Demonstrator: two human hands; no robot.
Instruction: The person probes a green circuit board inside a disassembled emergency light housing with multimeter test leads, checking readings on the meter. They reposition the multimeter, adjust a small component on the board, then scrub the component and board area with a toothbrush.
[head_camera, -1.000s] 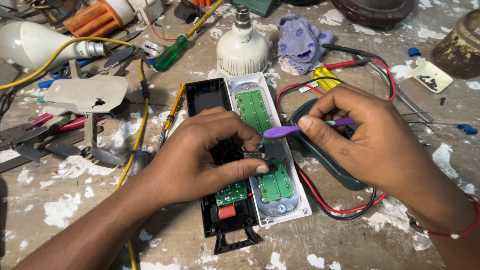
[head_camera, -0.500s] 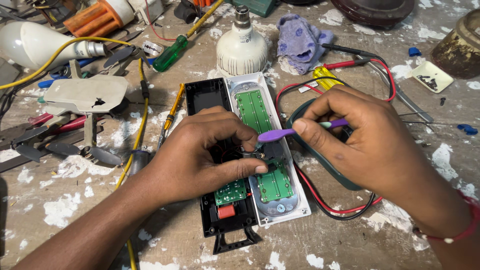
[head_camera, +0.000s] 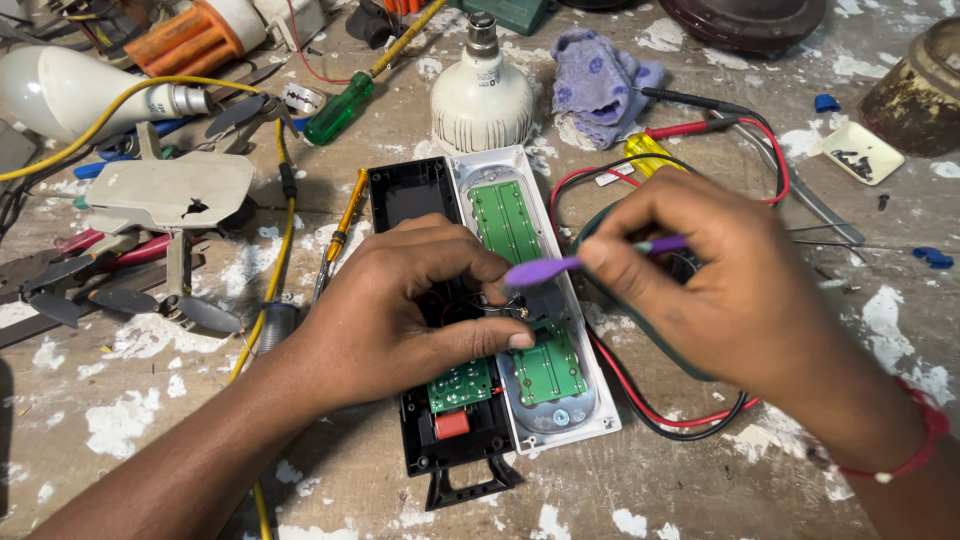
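An opened black and white lamp casing lies on the bench with green circuit boards inside. My left hand rests on the casing's middle, fingertips pinching small wires and a part there. My right hand grips a thin purple tool, its tip pointing left at the spot my left fingers hold. A small green board and a red part show below my left hand.
A white bulb, purple cloth, green-handled screwdriver, yellow screwdriver, large white bulb, pliers, a yellow cable and red and black probe leads crowd the paint-spattered bench. A small tray of screws sits far right.
My right hand has shifted the purple tool slightly, its tip staying near my left fingertips. My left hand holds the same place on the casing.
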